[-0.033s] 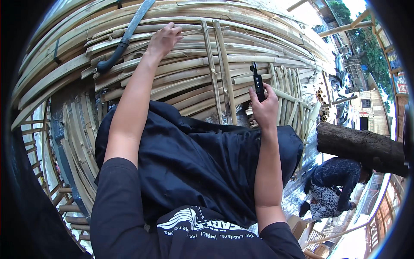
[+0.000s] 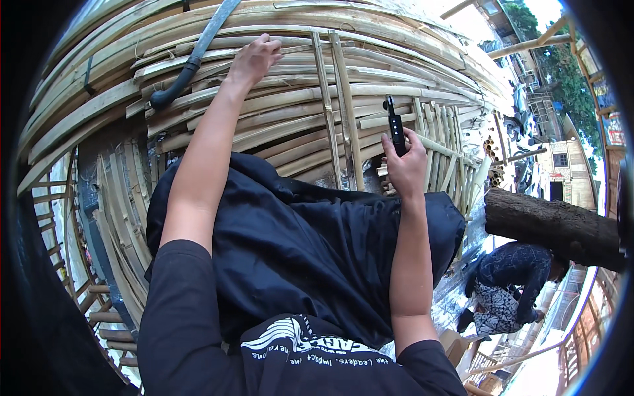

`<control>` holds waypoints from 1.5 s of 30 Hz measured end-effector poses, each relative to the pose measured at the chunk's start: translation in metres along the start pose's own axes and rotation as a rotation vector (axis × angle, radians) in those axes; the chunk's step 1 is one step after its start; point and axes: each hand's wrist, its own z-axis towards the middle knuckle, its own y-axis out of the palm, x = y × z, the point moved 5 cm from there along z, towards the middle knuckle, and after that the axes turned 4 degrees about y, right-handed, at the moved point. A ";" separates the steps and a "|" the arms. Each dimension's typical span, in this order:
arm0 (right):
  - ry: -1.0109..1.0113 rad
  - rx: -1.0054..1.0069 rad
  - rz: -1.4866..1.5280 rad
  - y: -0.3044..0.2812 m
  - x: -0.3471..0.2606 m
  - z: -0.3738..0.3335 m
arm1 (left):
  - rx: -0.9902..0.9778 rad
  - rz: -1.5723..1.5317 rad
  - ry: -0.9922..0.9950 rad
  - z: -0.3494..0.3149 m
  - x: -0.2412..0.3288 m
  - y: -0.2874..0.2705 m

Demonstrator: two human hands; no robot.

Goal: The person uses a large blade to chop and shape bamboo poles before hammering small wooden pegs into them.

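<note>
My left hand (image 2: 255, 61) reaches out over long split bamboo strips (image 2: 277, 105), its fingers curled in. Whatever those fingers hold, if anything, cannot be made out. In my right hand (image 2: 408, 164) is a slim black tool (image 2: 396, 127) with a row of pale dots along its handle and a narrow hooked tip pointing away from me; its exact kind is unclear. Two upright bamboo slats (image 2: 342, 99) cross the strips between my hands. Dark cloth (image 2: 284, 244) covers my lap.
A curved grey tube with a black end (image 2: 173, 92) lies over the strips left of my left hand. Beyond my right hand stands a small bamboo lattice (image 2: 439, 142). A thick dark log (image 2: 551, 224) juts in at right, above another person bending down (image 2: 508, 284).
</note>
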 end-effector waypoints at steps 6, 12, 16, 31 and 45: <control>0.001 -0.035 -0.061 0.006 -0.009 -0.010 | 0.026 -0.169 -0.038 0.002 0.023 -0.016; 0.008 -0.055 -0.042 0.013 -0.009 -0.008 | -0.022 -0.137 -0.062 0.007 0.027 -0.019; 0.016 -0.062 0.004 0.016 0.002 -0.006 | -0.163 -0.094 -0.100 0.012 0.025 -0.022; 0.078 -0.095 0.041 0.021 0.022 0.005 | -0.520 0.595 -0.551 -0.097 -0.077 -0.145; 0.111 -0.041 0.095 0.019 0.047 0.016 | -0.075 0.829 0.028 -0.075 -0.105 -0.164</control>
